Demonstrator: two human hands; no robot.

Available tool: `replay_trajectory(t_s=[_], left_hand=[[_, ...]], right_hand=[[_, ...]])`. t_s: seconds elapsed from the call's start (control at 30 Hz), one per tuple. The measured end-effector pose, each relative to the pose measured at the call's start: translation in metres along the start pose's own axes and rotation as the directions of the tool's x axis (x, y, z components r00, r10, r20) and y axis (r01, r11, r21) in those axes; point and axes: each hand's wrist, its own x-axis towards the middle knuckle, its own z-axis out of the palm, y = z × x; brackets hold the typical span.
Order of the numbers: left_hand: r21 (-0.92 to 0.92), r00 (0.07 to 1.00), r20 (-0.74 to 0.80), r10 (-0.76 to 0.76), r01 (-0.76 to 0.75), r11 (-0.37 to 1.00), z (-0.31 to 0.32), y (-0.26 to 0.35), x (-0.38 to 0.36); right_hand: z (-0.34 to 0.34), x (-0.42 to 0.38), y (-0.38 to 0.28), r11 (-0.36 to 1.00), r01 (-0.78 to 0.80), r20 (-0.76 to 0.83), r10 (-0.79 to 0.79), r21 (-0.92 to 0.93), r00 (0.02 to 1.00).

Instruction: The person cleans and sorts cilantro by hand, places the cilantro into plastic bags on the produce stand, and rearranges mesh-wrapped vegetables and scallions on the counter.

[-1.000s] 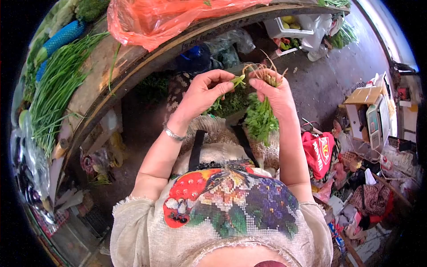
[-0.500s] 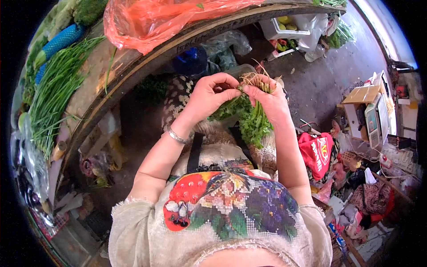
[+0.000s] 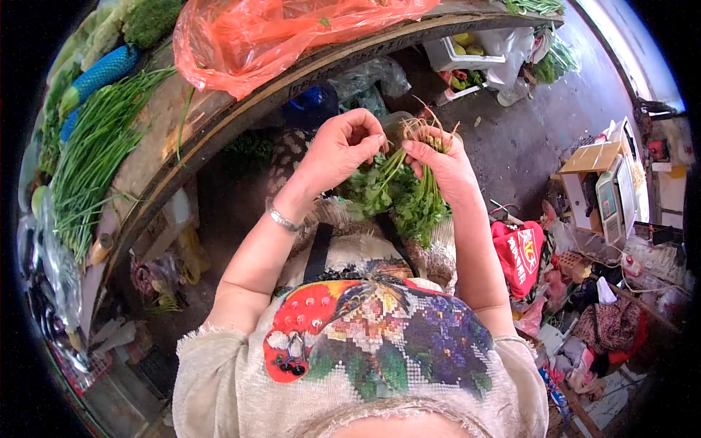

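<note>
Near the herbs (image 3: 422, 208), the lap (image 3: 343, 252) lies below and the rim of the table (image 3: 139, 186) curves past ahead and on the left. On the table are an orange-red bag (image 3: 244, 47), long green stalks (image 3: 98, 157) and a blue net (image 3: 108, 71) beside them; a clear bag (image 3: 57, 255) lies toward the left edge of view. Past the far rim sits a white crate (image 3: 441, 57) with yellow produce (image 3: 469, 48). Right of the right arm are a red sack (image 3: 517, 257) with white print, a scale (image 3: 608, 198) near an open carton (image 3: 593, 157), and heaped clutter (image 3: 577, 310). The herbs are at the right hand (image 3: 447, 164), roots up and leaves hanging over the lap; its fingers are clenched round the stems just under the roots. The left hand (image 3: 337, 152) is just beside them, fingers curled and thumb near the forefinger; whether a thin stem is pinched there I cannot tell. The palms and part of the stems are hidden, a blue thing (image 3: 310, 106) under the table is hard to make out, and the orange-red bag is cut off at the top. The table is worn wood with faint marks on its side; the floor (image 3: 515, 135) is dark grey.
</note>
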Motion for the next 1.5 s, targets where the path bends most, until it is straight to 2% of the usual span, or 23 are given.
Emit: replay_trajectory(t_s=[0.03, 0.1, 0.23, 0.33, 0.37, 0.43, 0.5, 0.6, 0.63, 0.67, 0.7, 0.77, 0.8, 0.83, 0.9, 0.97, 1.03, 1.1, 1.17, 1.3, 1.4, 1.47, 1.5], left_hand=[[0.0, 1.0, 0.0, 0.0, 0.0, 1.0, -0.002, 0.003, -0.001], [-0.094, 0.99, 0.072, -0.125, 0.131, 0.987, -0.004, 0.009, -0.002], [-0.151, 0.995, 0.054, -0.087, 0.095, 0.984, 0.005, 0.003, -0.002], [0.027, 0.995, 0.092, -0.027, 0.025, 0.999, 0.005, -0.002, -0.003], [0.022, 0.995, 0.091, -0.037, 0.035, 0.999, 0.004, -0.002, -0.004], [0.143, 0.99, 0.072, -0.12, 0.109, 0.984, 0.003, 0.001, -0.003], [0.1, 0.991, 0.052, -0.123, 0.117, 0.988, 0.005, 0.002, -0.005], [0.199, 0.995, 0.053, -0.084, 0.072, 0.977, 0.003, -0.003, -0.004], [0.363, 0.995, 0.046, 0.093, -0.103, 0.926, 0.005, -0.003, -0.004], [0.514, 0.962, 0.07, 0.265, -0.262, 0.817, 0.005, -0.003, -0.003], [0.514, 0.961, 0.07, 0.266, -0.263, 0.816, 0.005, -0.002, -0.004], [0.643, 0.943, 0.029, 0.33, -0.27, 0.716, 0.004, 0.002, -0.004], [0.681, 0.942, -0.037, 0.334, -0.22, 0.698, 0.0, 0.0, -0.004], [0.625, 0.962, -0.1, 0.254, -0.138, 0.768, -0.005, 0.004, -0.006], [0.602, 0.962, -0.123, 0.244, -0.123, 0.789, -0.017, -0.002, -0.009], [0.61, 0.967, -0.118, 0.227, -0.11, 0.785, -0.022, -0.005, -0.012], [0.669, 0.959, -0.147, 0.241, -0.083, 0.738, -0.026, -0.009, -0.014], [0.658, 0.959, -0.171, 0.228, -0.061, 0.75, -0.032, -0.019, -0.014], [0.703, 0.97, -0.155, 0.188, -0.026, 0.711, -0.032, -0.026, -0.013], [0.6, 0.991, -0.071, 0.116, -0.051, 0.798, -0.018, -0.026, -0.015], [0.593, 0.978, -0.066, 0.199, -0.122, 0.796, -0.004, -0.016, -0.01], [0.463, 0.974, -0.033, 0.223, -0.183, 0.867, 0.001, -0.012, -0.005], [0.465, 0.975, -0.036, 0.22, -0.179, 0.867, 0.004, -0.01, -0.003]], right_hand=[[-0.001, 0.001, 0.0, 1.0, 0.008, 0.0, -0.008, -0.005, 1.0], [0.0, 0.002, 0.0, 1.0, 0.017, -0.001, -0.017, -0.008, 1.0], [0.003, 0.002, -0.002, 0.999, 0.042, 0.0, -0.042, -0.003, 0.999], [0.008, 0.002, -0.005, 0.998, 0.025, 0.013, -0.024, -0.056, 1.0], [0.01, -0.001, -0.005, 0.995, 0.003, 0.012, -0.002, -0.096, 1.0], [0.01, -0.003, -0.007, 0.994, 0.019, 0.033, -0.015, -0.112, 0.999], [0.01, -0.003, -0.008, 0.992, -0.003, 0.043, 0.008, -0.127, 0.999], [0.003, -0.001, -0.002, 0.983, -0.001, 0.108, 0.022, -0.184, 0.994], [0.004, -0.001, -0.003, 0.983, 0.0, 0.109, 0.021, -0.184, 0.994], [0.005, -0.003, -0.006, 0.978, -0.017, 0.094, 0.037, -0.207, 0.995], [0.006, -0.004, -0.01, 0.972, -0.034, 0.078, 0.053, -0.231, 0.996], [0.002, -0.007, -0.017, 0.966, -0.018, 0.076, 0.039, -0.259, 0.996], [-0.002, -0.009, -0.021, 0.969, -0.003, 0.055, 0.017, -0.246, 0.998], [-0.009, -0.01, -0.025, 0.972, 0.016, 0.034, -0.008, -0.235, 0.999], [-0.024, -0.013, -0.025, 0.988, 0.119, 0.053, -0.114, -0.1, 0.992], [-0.034, -0.016, -0.034, 0.99, 0.139, 0.069, -0.139, 0.002, 0.988], [-0.046, -0.016, -0.035, 0.974, 0.221, 0.04, -0.224, 0.054, 0.974], [-0.051, -0.016, -0.034, 0.944, 0.307, -0.024, -0.306, 0.123, 0.952], [-0.056, -0.018, -0.036, 0.941, 0.319, -0.049, -0.315, 0.115, 0.948], [-0.056, -0.015, -0.027, 0.944, 0.305, -0.047, -0.301, 0.129, 0.952], [-0.046, -0.015, -0.02, 0.966, 0.238, -0.031, -0.236, 0.104, 0.971], [-0.041, -0.015, -0.016, 0.972, 0.21, -0.009, -0.211, 0.102, 0.978], [-0.039, -0.014, -0.013, 0.973, 0.205, 0.008, -0.207, 0.111, 0.978]])
